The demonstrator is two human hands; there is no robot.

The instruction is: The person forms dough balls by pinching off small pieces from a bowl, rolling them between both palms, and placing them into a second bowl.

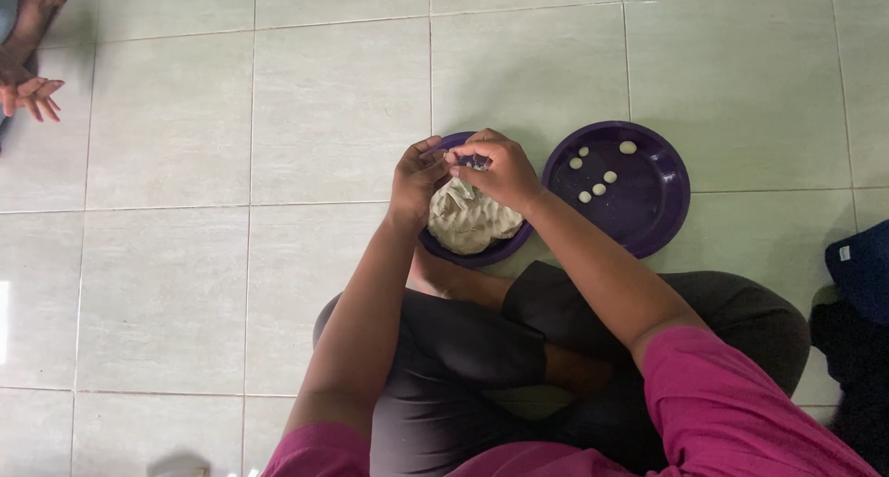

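Your crossed legs frame the bowl; both hands, left hand and right hand, pinch a small bit off the dough, fingers closed on it; rolling it seems next, gently.

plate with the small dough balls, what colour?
Dark purple: the round plate, beside the dough bowl. Head view shows it best.

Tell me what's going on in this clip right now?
A person sits cross-legged on a tiled floor, both hands over a purple bowl holding a lump of pale dough. The left hand and right hand meet above the dough, fingertips pinching what seems to be a small piece. Beside the bowl, to the person's right, a purple plate carries five small dough balls. Another person's hand shows at the far top-left edge.
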